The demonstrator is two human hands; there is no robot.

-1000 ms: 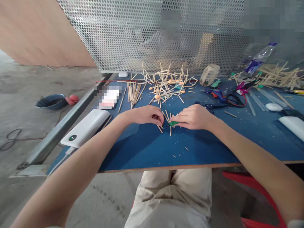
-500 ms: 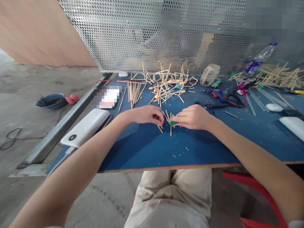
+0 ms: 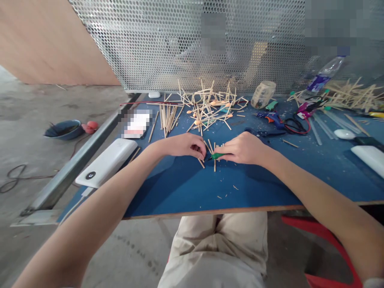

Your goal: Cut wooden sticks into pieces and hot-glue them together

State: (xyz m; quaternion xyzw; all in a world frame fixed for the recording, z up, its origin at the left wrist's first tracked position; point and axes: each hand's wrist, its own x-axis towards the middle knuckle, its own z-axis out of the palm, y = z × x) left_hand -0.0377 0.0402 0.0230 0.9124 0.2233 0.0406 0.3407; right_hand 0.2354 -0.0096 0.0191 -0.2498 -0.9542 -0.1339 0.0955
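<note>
In the head view, my right hand (image 3: 244,149) is closed around a small green-handled tool (image 3: 216,156). Its thin dark tip points left, toward the fingertips of my left hand (image 3: 192,145). My left fingers are pinched together, and what they hold is hidden. The end of a thin wooden stick (image 3: 201,163) shows just below them. Between the hands, an upright-looking wooden stick (image 3: 215,166) lies on the blue table, under or beside the tool. More short sticks lie partly covered by my right hand.
Behind the hands lie a bundle of sticks (image 3: 168,118) and a tangle of joined sticks (image 3: 207,98) with orange tips. A white power bank (image 3: 108,162) is at left. A glue gun (image 3: 271,118), jar (image 3: 264,95) and bottle (image 3: 324,78) stand right, before a perforated metal screen (image 3: 156,48).
The view has shifted slightly. The green tool's handle has turned a little in my right hand, showing more of it. Both hands stay in nearly the same place.
</note>
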